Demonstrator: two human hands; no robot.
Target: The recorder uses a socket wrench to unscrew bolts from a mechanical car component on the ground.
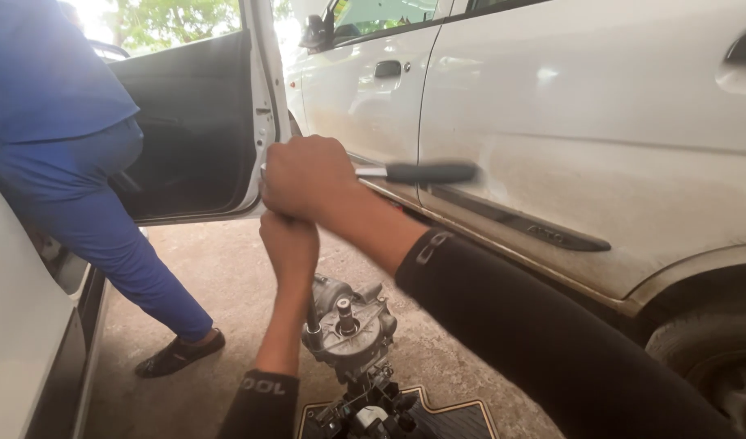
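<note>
Grey cast metal is what you're looking at: a chunky mechanical unit (349,325) standing on the concrete floor (227,284) beside a white car (592,122), its lower end on a black mat (454,423). Looks heavy and rigid to me, probably greasy, so I'd grab it by the body housing and not by the shaft sticking out the top.

Both hands are stacked above it. The right hand (304,179) has its fingers curled tight around the head end of a ratchet wrench (422,172), whose black grip points off toward the car door. The left hand (288,244) sits just under it, fist closed around what seems to be an extension bar (312,313) running down into the unit, though I can't make out the socket end.

The wrench is motion-blurred, and the bottom of the unit is cut off by the frame. 1 other person in blue (72,162) leans into the open door (194,122) at left.
</note>
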